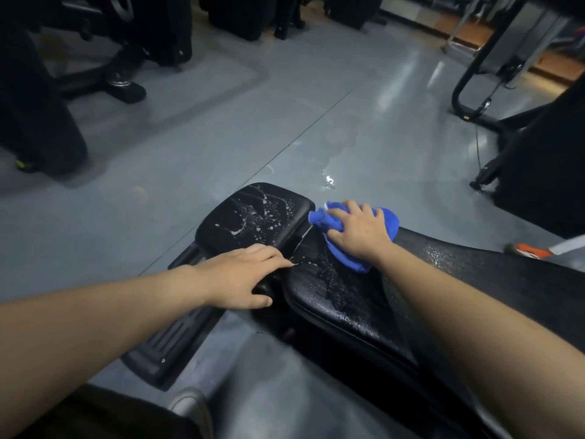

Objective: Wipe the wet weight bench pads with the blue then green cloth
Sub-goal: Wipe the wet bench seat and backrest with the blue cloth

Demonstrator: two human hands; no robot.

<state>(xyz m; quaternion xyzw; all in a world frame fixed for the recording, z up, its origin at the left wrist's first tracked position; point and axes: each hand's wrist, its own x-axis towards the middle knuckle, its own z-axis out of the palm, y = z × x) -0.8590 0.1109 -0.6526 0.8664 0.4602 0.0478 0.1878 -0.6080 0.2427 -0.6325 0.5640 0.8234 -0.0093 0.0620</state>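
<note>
The setting is a gym with a glossy grey floor (196, 147); a small puddle (329, 180) lies on it just beyond the bench. Dark exercise machines (104, 58) stand at the far left, and a black tubular frame (474, 90) stands at the far right.

A black weight bench runs from the centre toward the lower right. Its small pad (253, 217), at the far end, carries white droplets and streaks of liquid. The long pad (348, 299), separated from the small pad by a narrow gap, shows a wet sheen and fine droplets over its textured surface.

The blue cloth (357, 251) lies bunched on the far end of the long pad, just beside the gap. The right hand (357, 229) rests on top of the cloth, fingers spread and slightly bent, pressing it down onto the pad.

The left hand (243, 277) rests at the near edge of the small pad, over the gap between the pads. Its fingers are extended and lie close together; the thumb points toward the long pad. It holds nothing.

An orange-and-white object (531, 250) lies on the floor beyond the long pad, at the right.
</note>
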